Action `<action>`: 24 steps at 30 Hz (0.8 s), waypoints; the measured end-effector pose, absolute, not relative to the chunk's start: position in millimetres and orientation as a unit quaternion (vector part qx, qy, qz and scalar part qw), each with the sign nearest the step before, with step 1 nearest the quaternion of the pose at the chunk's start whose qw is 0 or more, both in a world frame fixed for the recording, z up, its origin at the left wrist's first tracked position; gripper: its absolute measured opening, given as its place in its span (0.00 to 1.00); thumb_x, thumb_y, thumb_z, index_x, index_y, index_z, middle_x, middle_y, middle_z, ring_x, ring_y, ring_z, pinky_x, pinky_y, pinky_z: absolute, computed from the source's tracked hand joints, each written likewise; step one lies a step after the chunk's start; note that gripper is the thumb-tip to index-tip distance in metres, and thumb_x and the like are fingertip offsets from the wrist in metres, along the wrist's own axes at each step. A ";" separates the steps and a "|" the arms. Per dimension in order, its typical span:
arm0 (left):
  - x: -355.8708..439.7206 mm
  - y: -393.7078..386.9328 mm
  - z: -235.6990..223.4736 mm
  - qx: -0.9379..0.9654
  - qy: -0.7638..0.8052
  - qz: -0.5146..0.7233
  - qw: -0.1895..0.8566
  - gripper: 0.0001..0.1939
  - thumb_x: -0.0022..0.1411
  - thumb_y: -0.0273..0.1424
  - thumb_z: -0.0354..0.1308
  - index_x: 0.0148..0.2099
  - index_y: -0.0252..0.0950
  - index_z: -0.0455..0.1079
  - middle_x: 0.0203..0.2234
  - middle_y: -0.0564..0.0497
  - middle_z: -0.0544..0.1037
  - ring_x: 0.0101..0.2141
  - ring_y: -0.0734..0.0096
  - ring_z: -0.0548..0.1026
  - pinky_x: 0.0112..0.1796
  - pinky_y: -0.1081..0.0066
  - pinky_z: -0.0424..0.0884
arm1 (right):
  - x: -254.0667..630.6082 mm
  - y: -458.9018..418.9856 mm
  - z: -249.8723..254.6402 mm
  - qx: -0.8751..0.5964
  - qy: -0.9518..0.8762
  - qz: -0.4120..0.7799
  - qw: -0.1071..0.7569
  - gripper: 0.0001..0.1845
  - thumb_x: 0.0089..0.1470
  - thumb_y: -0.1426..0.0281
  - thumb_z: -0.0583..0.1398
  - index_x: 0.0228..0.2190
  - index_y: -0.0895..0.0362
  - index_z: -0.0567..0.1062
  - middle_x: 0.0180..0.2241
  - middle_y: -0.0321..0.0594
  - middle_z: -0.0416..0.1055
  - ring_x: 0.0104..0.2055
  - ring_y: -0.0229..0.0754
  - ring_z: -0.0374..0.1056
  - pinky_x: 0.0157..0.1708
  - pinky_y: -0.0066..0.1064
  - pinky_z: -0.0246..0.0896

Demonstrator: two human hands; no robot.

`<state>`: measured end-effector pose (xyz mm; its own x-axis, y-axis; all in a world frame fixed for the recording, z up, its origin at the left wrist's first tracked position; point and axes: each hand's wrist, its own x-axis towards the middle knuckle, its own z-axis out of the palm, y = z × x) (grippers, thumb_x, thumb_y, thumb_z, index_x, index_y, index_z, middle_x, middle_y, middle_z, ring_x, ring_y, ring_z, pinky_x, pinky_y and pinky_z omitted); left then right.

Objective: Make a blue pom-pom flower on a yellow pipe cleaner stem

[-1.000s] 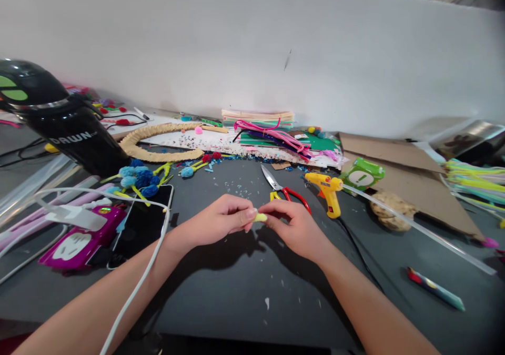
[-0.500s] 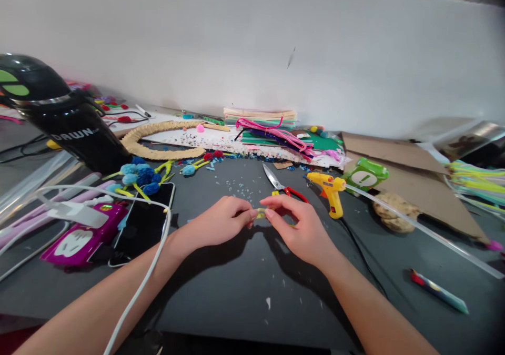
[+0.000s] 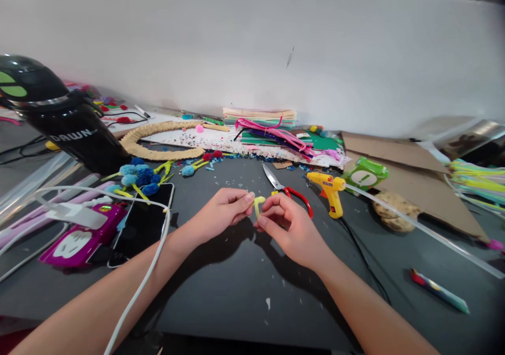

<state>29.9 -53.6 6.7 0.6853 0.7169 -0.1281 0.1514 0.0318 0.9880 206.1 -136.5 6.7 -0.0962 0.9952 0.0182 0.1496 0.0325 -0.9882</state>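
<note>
Between my hands is a short, bent piece of yellow pipe cleaner (image 3: 258, 205), held just above the dark table. My left hand (image 3: 224, 210) pinches one end between thumb and fingers. The fingers of my right hand (image 3: 286, 223) are curled, with thumb and fingertips closed at the pipe cleaner's lower part. Just behind my right hand lie scissors (image 3: 295, 194) with red handles, their blades pointing away. A yellow hot glue gun (image 3: 329, 189) rests further right with a clear glue stick in it. Blue pompom flowers (image 3: 142, 176) on yellow stems lie to the left.
At the left stand a black bottle (image 3: 74, 129), a phone (image 3: 144, 229) and a purple power bank (image 3: 81, 239); a white cable (image 3: 145, 281) crosses above my left forearm. Further back are a tan ring (image 3: 145, 131) and pink pipe cleaners (image 3: 272, 131). Cardboard (image 3: 426, 192) and a pen-like tube (image 3: 437, 290) lie right.
The yellow pipe cleaner was nearly hidden between my fingertips and is now seen bent into a hook shape. My right fingers have shifted lower on it. The objects on the table stay in place.
</note>
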 end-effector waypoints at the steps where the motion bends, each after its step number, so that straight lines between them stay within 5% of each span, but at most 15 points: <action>1: 29.0 -53.7 7.1 0.659 0.321 0.223 0.642 0.24 0.66 0.48 0.50 0.27 0.33 0.64 0.15 0.58 0.56 0.19 0.81 0.53 0.22 0.75 0.48 | 208.0 -135.0 6.1 -0.507 -0.559 0.486 0.441 0.09 0.56 0.66 0.61 0.37 0.54 0.66 0.32 0.36 0.74 0.36 0.40 0.75 0.40 0.33 0.70; 10: 25.1 -55.9 15.3 0.701 0.266 0.115 0.652 0.26 0.63 0.51 0.51 0.29 0.31 0.67 0.18 0.56 0.63 0.20 0.81 0.57 0.21 0.76 0.51 | 217.5 -127.9 5.6 -0.477 -0.626 0.488 0.378 0.10 0.58 0.66 0.59 0.36 0.54 0.80 0.35 0.39 0.78 0.39 0.42 0.74 0.41 0.33 0.69; 16: 25.7 -58.2 14.6 0.746 0.274 0.055 0.604 0.27 0.63 0.51 0.50 0.29 0.31 0.71 0.13 0.57 0.60 0.17 0.80 0.55 0.20 0.75 0.50 | 221.9 -123.3 5.4 -0.521 -0.648 0.404 0.382 0.08 0.56 0.67 0.61 0.35 0.54 0.80 0.34 0.38 0.78 0.36 0.40 0.74 0.38 0.31 0.68; 24: 30.9 -59.2 6.3 0.748 0.371 0.101 0.541 0.23 0.59 0.49 0.56 0.29 0.32 0.74 0.16 0.55 0.68 0.18 0.79 0.61 0.20 0.77 0.54 | 216.5 -128.5 5.8 -0.548 -0.634 0.312 0.448 0.07 0.56 0.68 0.61 0.37 0.54 0.77 0.35 0.39 0.77 0.38 0.41 0.74 0.39 0.31 0.69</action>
<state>30.9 -59.2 6.3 0.7036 0.6652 -0.2500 0.4458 -0.1392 0.8842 216.5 -128.5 5.8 0.0019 0.9740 0.2267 0.4151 0.2055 -0.8862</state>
